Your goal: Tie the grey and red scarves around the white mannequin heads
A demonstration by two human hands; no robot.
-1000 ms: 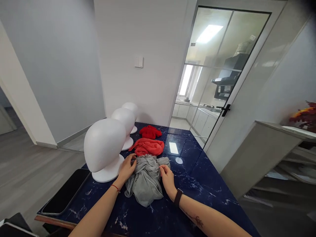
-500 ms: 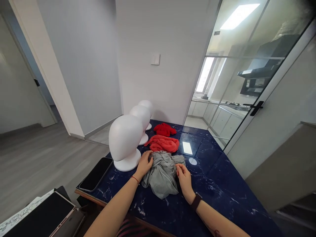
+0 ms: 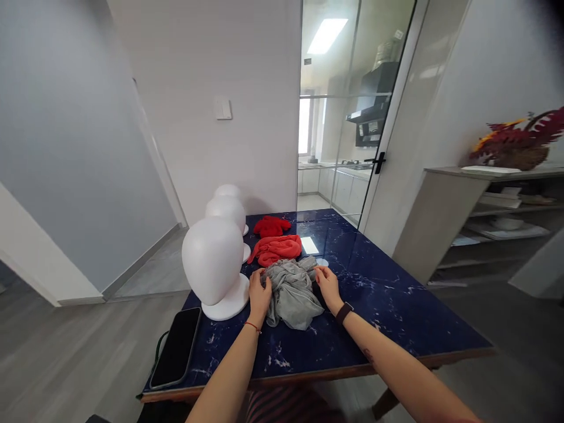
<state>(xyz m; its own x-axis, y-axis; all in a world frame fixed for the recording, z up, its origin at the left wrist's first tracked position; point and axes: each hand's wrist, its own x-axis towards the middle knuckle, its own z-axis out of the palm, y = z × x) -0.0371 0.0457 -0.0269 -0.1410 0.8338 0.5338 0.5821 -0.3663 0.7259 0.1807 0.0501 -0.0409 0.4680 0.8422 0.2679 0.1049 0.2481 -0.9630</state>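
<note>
A crumpled grey scarf (image 3: 293, 296) lies in a heap on the blue marbled table. My left hand (image 3: 259, 294) is at its left side, fingers curled onto the cloth. At the scarf's right edge, my right hand (image 3: 328, 286) pinches a bit of the fabric between thumb and fingers. Just behind the heap rests a bunched coral-red scarf (image 3: 277, 249), and beyond that a darker red fuzzy cloth item (image 3: 271, 226). Left of the cloths, white mannequin heads stand in a row, the nearest head (image 3: 212, 261) close to my left hand.
A black phone (image 3: 176, 348) lies at the table's front left corner. The table (image 3: 374, 317) meets a white wall at the back. On the right are a glass door (image 3: 343, 117) and a shelf unit (image 3: 493, 223) with a basket of red leaves (image 3: 522, 144).
The view has swung to the right, bringing the shelf unit into sight and moving the tablet at lower left out of it. Both hands stay on the grey scarf, which has shifted little.
</note>
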